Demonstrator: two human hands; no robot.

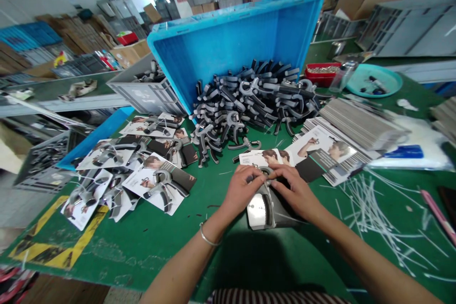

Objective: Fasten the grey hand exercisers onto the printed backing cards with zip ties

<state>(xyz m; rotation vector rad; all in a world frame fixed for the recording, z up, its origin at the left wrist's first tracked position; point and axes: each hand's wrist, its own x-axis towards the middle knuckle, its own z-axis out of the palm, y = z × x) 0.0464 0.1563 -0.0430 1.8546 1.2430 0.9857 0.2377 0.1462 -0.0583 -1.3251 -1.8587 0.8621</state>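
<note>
My left hand [242, 188] and my right hand [294, 191] meet over a grey hand gripper [264, 206] lying on a printed backing card [257, 157] on the green table [185, 242]. Both hands have fingers pinched together at the coil end of the hand gripper, pressing on it. A silver bracelet circles my left wrist. What the fingertips pinch is too small to make out.
A tipped blue crate [235, 42] spills a pile of hand grippers [249, 104]. Carded grippers [142, 166] lie to the left, a stack of cards [342, 137] to the right, white cable ties [374, 209] scattered beyond. A person stands behind the crate.
</note>
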